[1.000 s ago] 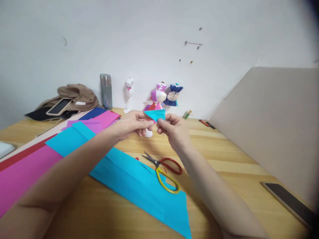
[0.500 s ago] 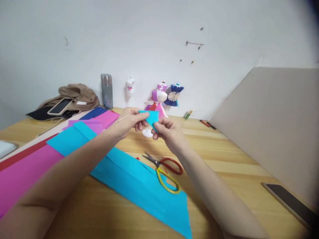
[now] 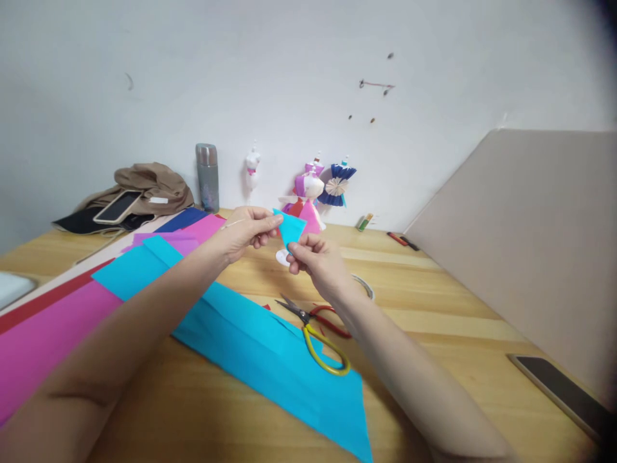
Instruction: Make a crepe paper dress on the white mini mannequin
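Note:
Between both hands, a small blue paper triangle (image 3: 292, 226) is held up above the table. My left hand (image 3: 250, 233) pinches its upper left corner between thumb and fingers. At the lower corner, my right hand (image 3: 315, 257) grips the paper with its thumb on top. Right behind the triangle stands a small dress form (image 3: 311, 186) dressed in purple, red and pink paper, partly covered by it. Below my hands, scissors (image 3: 308, 318) with one red and one yellow handle lie across a long blue paper sheet (image 3: 270, 347).
Pink paper (image 3: 58, 328) and other coloured sheets lie at left. At the back stand a flask (image 3: 207, 177), a bare white dress form (image 3: 252, 168) and one in navy paper (image 3: 341, 183). A tape roll (image 3: 369, 286) sits behind my right wrist; a phone (image 3: 554, 389) lies right.
The blue triangle has tilted, and both hands have shifted slightly left with it. The tape roll now shows beside my right wrist.

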Demonstrator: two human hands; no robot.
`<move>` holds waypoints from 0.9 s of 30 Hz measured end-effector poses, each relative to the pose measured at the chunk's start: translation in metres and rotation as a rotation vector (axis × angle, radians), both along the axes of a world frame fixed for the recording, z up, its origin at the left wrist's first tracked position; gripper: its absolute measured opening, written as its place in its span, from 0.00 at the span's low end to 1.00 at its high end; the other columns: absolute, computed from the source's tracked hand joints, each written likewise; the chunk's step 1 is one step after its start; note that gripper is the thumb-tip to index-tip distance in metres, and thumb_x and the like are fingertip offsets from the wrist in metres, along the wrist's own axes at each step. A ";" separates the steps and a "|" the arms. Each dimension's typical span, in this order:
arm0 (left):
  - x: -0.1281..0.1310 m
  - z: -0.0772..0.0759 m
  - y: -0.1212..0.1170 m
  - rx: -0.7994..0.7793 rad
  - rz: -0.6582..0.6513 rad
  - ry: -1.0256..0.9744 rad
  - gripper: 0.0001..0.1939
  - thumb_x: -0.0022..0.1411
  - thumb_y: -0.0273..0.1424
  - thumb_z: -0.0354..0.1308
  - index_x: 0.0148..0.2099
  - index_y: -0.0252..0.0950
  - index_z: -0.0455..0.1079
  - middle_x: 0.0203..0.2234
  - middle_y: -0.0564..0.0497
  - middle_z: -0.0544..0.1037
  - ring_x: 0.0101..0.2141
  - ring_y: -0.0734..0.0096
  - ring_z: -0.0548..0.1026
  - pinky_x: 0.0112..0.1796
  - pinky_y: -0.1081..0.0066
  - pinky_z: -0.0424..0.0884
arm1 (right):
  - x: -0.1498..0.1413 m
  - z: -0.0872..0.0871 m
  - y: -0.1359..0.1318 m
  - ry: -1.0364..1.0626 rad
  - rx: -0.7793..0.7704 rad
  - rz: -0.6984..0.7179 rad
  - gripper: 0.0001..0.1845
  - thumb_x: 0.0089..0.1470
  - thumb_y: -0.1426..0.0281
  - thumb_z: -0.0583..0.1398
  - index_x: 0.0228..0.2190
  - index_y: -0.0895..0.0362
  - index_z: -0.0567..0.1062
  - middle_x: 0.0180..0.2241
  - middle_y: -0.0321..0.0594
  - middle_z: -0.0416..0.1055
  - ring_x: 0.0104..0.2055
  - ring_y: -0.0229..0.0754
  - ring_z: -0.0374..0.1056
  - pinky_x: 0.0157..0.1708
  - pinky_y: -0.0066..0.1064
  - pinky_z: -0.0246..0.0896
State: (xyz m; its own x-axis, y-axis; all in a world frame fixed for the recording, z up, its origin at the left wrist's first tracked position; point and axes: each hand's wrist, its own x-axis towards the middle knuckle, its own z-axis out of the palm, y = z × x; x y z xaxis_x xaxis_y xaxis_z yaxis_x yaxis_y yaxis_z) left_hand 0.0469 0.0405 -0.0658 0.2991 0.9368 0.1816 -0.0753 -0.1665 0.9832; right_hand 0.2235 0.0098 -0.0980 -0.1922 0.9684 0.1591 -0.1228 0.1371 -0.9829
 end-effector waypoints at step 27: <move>-0.008 -0.007 0.006 0.078 -0.295 0.398 0.14 0.49 0.39 0.66 0.25 0.34 0.71 0.19 0.54 0.69 0.23 0.76 0.66 0.27 0.75 0.63 | 0.008 -0.008 0.012 -0.095 0.038 -0.020 0.18 0.38 0.58 0.72 0.24 0.56 0.73 0.17 0.31 0.70 0.19 0.33 0.63 0.21 0.27 0.58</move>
